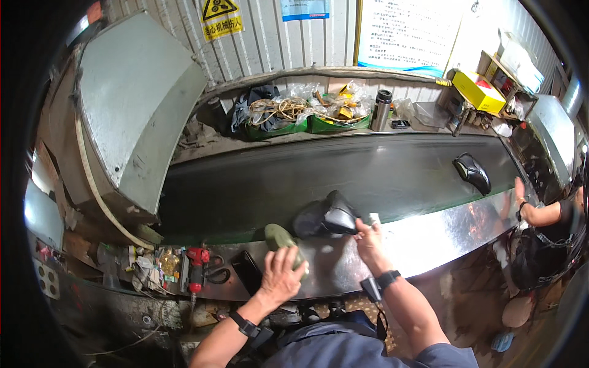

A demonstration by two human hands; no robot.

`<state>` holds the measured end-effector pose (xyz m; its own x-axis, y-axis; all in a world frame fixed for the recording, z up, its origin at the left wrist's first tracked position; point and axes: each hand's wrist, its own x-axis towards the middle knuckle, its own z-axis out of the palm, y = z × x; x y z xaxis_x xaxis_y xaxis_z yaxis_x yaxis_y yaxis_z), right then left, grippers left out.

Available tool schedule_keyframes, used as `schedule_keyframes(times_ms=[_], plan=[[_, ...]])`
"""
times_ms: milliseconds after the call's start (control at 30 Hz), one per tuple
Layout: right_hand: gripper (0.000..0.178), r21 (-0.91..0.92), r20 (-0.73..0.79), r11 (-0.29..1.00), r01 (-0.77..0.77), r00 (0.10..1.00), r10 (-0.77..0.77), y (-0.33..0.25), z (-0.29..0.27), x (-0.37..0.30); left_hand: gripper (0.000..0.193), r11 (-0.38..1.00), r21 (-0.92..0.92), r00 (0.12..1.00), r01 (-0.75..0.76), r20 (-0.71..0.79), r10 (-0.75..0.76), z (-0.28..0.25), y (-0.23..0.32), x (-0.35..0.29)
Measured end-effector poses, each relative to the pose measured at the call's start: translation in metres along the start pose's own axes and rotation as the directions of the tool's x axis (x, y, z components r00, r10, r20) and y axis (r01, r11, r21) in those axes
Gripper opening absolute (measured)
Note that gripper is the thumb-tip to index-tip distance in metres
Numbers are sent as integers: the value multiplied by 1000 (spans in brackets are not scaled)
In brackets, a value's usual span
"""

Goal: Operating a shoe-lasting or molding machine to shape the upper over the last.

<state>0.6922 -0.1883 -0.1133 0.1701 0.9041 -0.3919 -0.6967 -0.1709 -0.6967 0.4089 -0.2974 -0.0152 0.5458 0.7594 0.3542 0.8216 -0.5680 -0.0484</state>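
Curling round one olive-green rounded piece (279,236), my left hand (283,275) has its fingers closed on it above the metal ledge (442,236); my right hand (372,244) has its fingertips gathered at the edge of one black shoe (341,214), with one small white piece (374,218) just beyond them, though whether I am pinching either I cannot tell; that shoe is over the near edge of the dark belt (233,190), and a second black shoe (472,173) lies on the belt toward its right end.

Behind the belt are two green bins (276,131), side by side; the left one is heaped with tan coiled strands and clear plastic, the right with clear plastic and yellow bits; beside them stands one capped steel flask (381,110), its inside hidden; one yellow box (478,93) sits farther right, its contents not visible to me; near my left hand lie one black phone (246,273), one red tool (196,268) and one pair of scissors (218,274).
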Motion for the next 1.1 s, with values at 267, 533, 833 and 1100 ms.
schedule_keyframes(times_ms=[267,533,833,1100], plan=[[55,-348,1,869,-353,926,377,-85,-100,-82,31,959,-165,971,-232,27,239,51,87,-26],[47,-310,69,932,-189,973,220,-113,-36,-151,30,-233,-848,595,477,506,-624,17,43,18],[51,-275,950,-67,959,282,131,-3,-44,-187,28,-503,-554,307,663,814,-493,83,-60,-7],[115,-600,729,337,726,669,-142,49,-18,-174,34,81,-589,260,804,226,-939,135,-47,10]])
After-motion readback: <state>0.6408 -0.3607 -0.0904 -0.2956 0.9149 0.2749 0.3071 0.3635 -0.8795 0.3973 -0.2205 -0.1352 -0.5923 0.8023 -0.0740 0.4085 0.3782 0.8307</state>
